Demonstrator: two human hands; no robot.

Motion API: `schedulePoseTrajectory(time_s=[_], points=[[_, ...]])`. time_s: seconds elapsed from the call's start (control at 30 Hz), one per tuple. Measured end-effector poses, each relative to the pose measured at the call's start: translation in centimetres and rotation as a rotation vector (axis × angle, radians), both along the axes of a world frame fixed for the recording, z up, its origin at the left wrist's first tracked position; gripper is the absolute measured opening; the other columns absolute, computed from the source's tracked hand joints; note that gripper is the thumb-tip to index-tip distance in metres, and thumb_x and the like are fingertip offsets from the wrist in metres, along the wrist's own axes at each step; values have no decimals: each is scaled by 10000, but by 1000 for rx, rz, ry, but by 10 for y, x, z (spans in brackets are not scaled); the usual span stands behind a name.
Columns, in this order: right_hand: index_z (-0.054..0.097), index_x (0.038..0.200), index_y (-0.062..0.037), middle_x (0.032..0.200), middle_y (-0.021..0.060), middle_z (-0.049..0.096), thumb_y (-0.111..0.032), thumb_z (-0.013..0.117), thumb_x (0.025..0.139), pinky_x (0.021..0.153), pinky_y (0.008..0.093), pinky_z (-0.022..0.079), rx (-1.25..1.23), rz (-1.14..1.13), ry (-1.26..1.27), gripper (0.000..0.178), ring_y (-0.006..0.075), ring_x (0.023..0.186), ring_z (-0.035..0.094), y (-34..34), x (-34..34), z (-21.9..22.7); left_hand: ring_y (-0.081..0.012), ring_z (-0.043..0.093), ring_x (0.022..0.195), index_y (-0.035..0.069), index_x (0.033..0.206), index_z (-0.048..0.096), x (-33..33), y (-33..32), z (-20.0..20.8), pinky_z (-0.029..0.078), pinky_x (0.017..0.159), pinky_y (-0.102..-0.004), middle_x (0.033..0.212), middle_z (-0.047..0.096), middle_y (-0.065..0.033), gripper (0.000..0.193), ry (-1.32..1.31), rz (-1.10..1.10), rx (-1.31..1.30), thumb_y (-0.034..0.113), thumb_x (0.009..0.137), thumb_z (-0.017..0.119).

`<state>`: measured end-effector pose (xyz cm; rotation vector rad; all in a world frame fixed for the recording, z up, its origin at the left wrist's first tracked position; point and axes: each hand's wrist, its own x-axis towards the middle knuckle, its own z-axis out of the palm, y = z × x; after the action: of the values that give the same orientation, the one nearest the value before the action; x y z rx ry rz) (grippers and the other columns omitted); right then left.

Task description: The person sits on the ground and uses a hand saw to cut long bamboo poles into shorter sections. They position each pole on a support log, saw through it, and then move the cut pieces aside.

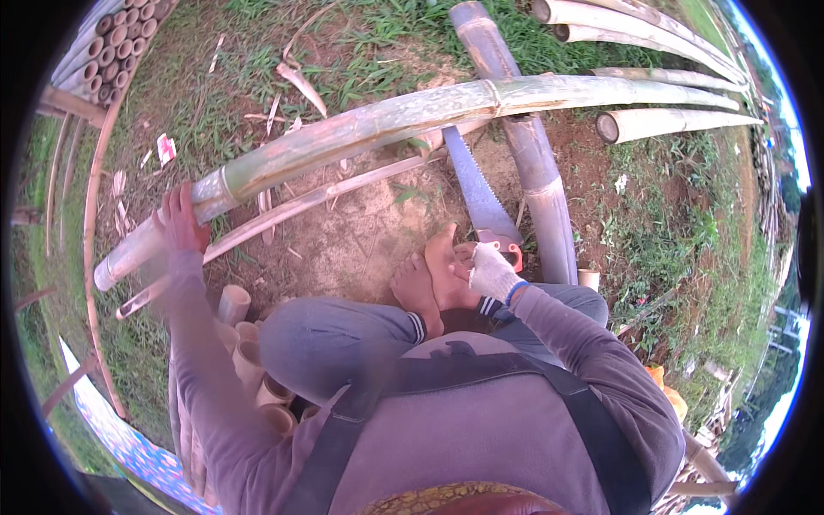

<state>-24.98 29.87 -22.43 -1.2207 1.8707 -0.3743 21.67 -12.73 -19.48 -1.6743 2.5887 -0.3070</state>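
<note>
A long green-white bamboo pole slants across in front of me from lower left to upper right. Near its left end my bare left hand is closed over it, fingers wrapped on the far side. My right hand, in a white glove with bare fingertips showing, is closed at the orange handle of a handsaw, beside my bare feet. The saw's blade points away from me, its tip by the near side of the pole. A thicker greyish bamboo log lies crosswise beneath the pole.
A thin split bamboo strip lies just nearer than the pole. Cut bamboo tubes stand by my left knee, and more are stacked at far left. Several long poles lie at upper right. An orange-yellow item is behind my right elbow.
</note>
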Motion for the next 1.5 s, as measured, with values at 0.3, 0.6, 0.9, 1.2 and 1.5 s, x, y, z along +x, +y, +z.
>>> schedulePoseTrajectory(time_s=[0.3, 0.6, 0.9, 1.2, 1.5], points=[[730, 1285, 20, 1097, 280, 782, -372, 801, 956, 936, 509, 594, 117, 62, 193, 517, 443, 1065, 759, 51, 27, -1, -369, 545, 1426, 150, 1512, 544, -92, 113, -99, 432, 1170, -568, 1462, 606, -150, 707, 109, -345, 340, 233, 864, 815], [701, 1321, -10, 978, 232, 771, -343, 788, 967, 974, 489, 575, 0, 120, 325, 494, 434, 1020, 757, 30, 17, -12, -362, 644, 1335, 192, 1618, 487, -46, 70, -138, 444, 1171, -574, 1419, 677, -130, 663, -33, -317, 207, 84, 982, 640], [464, 1630, -96, 1675, 195, 458, -467, 762, 970, 1267, 647, 273, -870, 300, 890, 814, 441, 1563, 401, -103, 32, 90, -351, 683, 1222, 151, 1368, 597, -37, 89, -5, 587, 971, -502, 1218, 697, -134, 409, 159, -506, 327, 265, 988, 696], [596, 1452, -105, 1231, 157, 658, -89, 874, 864, 863, 529, 567, -840, 357, 590, 650, 395, 1069, 690, -113, -42, 68, -387, 759, 923, 171, 1119, 657, -67, 101, 42, 601, 796, -524, 944, 710, -113, 466, 296, -693, 299, 612, 977, 706], [653, 1425, -104, 1234, 188, 679, -102, 858, 875, 928, 541, 555, -807, 413, 675, 587, 430, 1102, 677, -115, -85, 82, -409, 754, 939, 130, 1045, 711, -132, 88, 52, 564, 805, -547, 900, 762, -138, 504, 385, -638, 363, 613, 918, 776]])
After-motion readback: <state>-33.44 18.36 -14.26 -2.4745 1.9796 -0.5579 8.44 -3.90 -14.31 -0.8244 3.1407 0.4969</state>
